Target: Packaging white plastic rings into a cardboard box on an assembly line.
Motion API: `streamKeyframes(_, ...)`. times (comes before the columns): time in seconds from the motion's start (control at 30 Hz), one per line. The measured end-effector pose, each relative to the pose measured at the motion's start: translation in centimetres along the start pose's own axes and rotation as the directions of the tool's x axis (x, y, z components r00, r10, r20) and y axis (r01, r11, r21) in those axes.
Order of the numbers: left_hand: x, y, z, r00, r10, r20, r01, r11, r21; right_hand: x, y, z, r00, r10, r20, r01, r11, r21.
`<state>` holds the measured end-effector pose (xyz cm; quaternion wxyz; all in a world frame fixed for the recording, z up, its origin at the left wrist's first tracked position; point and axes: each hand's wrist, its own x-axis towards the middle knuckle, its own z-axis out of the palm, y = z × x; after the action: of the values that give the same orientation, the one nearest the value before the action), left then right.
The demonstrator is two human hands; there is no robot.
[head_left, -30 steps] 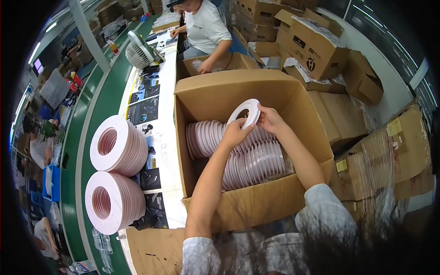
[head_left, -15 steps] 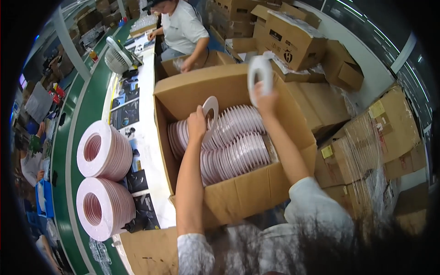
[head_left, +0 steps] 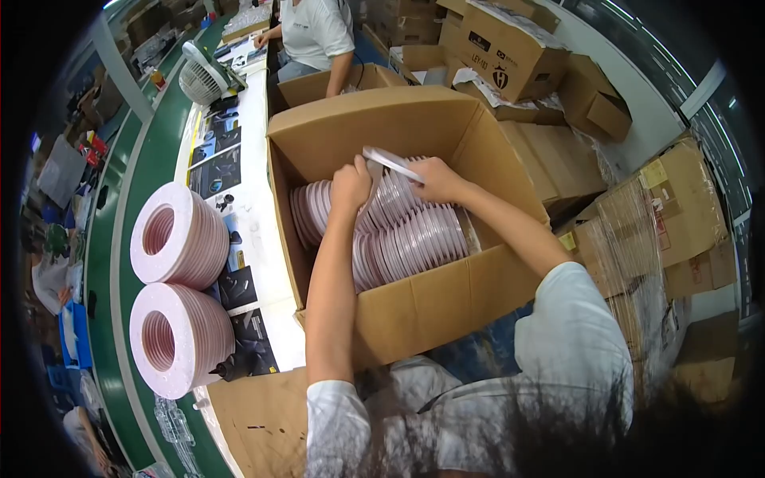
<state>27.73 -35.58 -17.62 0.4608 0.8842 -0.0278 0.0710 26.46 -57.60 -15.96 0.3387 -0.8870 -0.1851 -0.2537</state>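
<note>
My left hand [head_left: 351, 188] grips a flat white ring [head_left: 374, 185], which hangs upright over the packed rings. My right hand [head_left: 437, 180] holds another flat white ring [head_left: 394, 165], seen nearly edge-on and tilted, its far end close to my left fingers. I cannot tell whether the two rings touch. Below both hands, an open cardboard box [head_left: 430, 311] holds rows of white-pink rings [head_left: 414, 243] standing on edge, packed close together. My forearms reach in over its near wall and hide part of the left row.
Two stacks of rings [head_left: 175, 239] stand left of the box on a white bench [head_left: 275, 315], near dark printed sheets and a fan [head_left: 201, 78]. A green conveyor belt [head_left: 131, 239] runs beyond. Another person [head_left: 317, 36] sits ahead. Cartons [head_left: 518, 56] and wrapped cardboard [head_left: 637, 231] fill the right.
My right hand has come down and left with its ring, from above the box's far right corner to beside my left hand. My left hand has shifted slightly up and right.
</note>
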Motion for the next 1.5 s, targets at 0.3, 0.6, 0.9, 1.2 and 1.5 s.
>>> streamKeyframes(0.3, -0.7, -0.3, -0.3, 0.997, 0.065, 0.034, -0.069, 0.99, 0.124, 0.4, -0.9, -2.2, 0.978, 0.121, -0.169, -0.103, 0.989, 0.11)
streamKeyframes(0.6, 0.3, 0.5, -1.0, 0.997, -0.069, -0.02, 0.07, 0.995, 0.066, -1.3, 1.2, -0.3, 0.926, -0.204, 0.317, 0.269, 0.947, -0.178)
streamKeyframes(0.9, -0.1, -1.3, -0.7, 0.998, -0.054, -0.043, 0.059, 0.989, 0.139, 3.0, 1.5, -2.1, 0.991, -0.086, 0.101, 0.091, 0.995, -0.044)
streamKeyframes(1.2, 0.6, 0.4, -2.2, 0.991, -0.109, -0.084, 0.116, 0.99, 0.086, 0.9, 1.8, 0.5, 0.948, -0.223, 0.227, 0.224, 0.974, 0.023)
streamKeyframes(1.5, -0.9, 3.6, -4.7, 0.729, 0.49, -0.478, -0.482, 0.863, 0.15, -0.4, 5.5, 0.9, 0.822, 0.291, 0.49, -0.438, 0.873, 0.215)
